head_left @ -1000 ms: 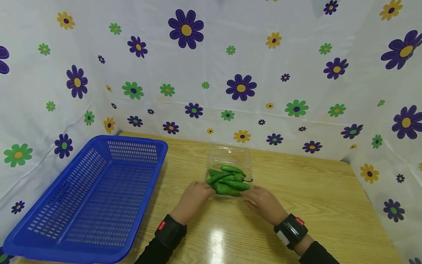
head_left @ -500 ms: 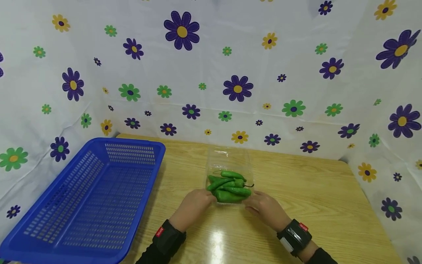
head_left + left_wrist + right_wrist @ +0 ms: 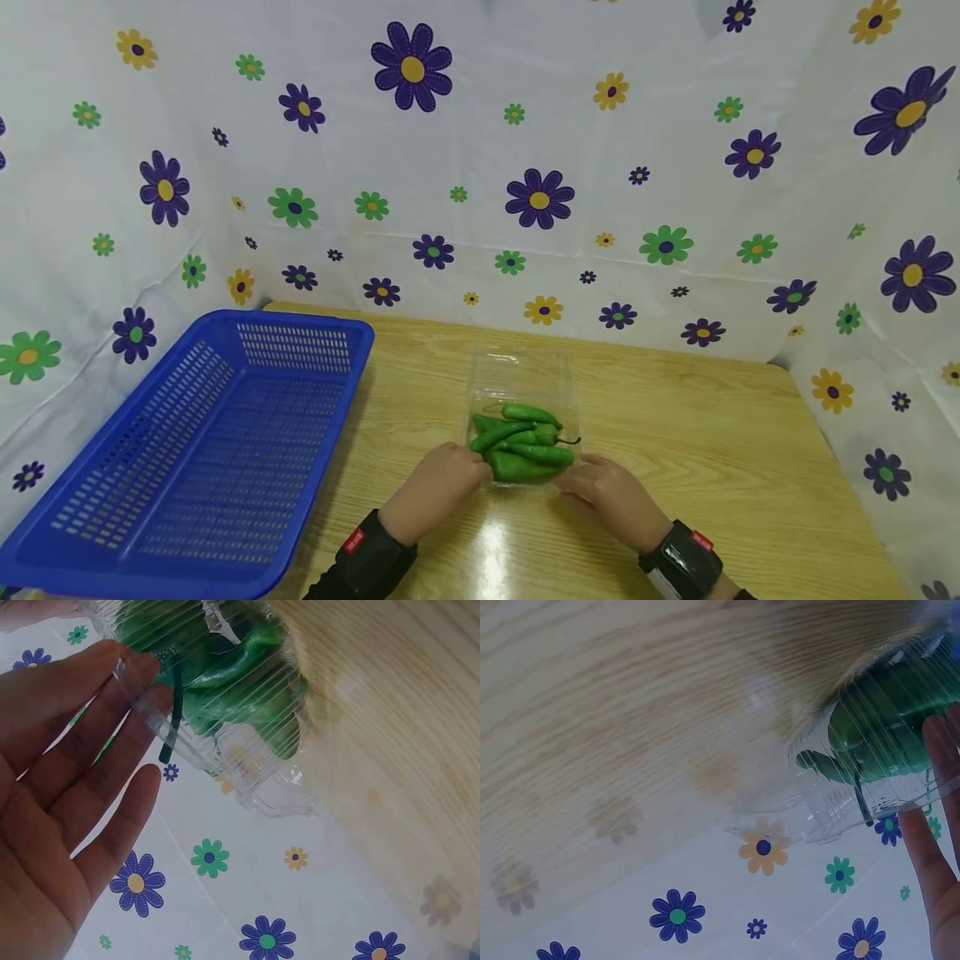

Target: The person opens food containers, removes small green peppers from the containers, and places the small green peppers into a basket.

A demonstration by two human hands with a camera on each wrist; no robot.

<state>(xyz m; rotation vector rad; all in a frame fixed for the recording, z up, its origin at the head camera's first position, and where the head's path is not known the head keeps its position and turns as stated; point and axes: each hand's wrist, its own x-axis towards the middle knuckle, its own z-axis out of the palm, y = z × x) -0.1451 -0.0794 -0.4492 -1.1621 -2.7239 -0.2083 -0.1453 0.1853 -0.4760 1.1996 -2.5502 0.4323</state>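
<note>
A clear plastic container (image 3: pixel 522 375) lies on the table in front of me, with its see-through flap folded out toward the back. Several green peppers (image 3: pixel 525 471) fill its near part, one with a dark curved stem. My left hand (image 3: pixel 438 490) pinches the near left corner; in the left wrist view its fingers (image 3: pixel 124 712) lie along the ribbed wall at the rim. At the near right corner my right hand (image 3: pixel 617 504) holds the edge, and in the right wrist view a fingertip (image 3: pixel 913 816) meets the rim. The right thumb is hidden there.
A large blue plastic basket (image 3: pixel 318 492) with slotted sides stands at the left, its bottom bare. The wooden table (image 3: pixel 697 425) reaches back to a white flowered cloth (image 3: pixel 450 133), which also rises at both sides.
The container with its peppers has slid toward me, and both hands have drawn back with it. The basket has stayed in place; the head view has shifted slightly.
</note>
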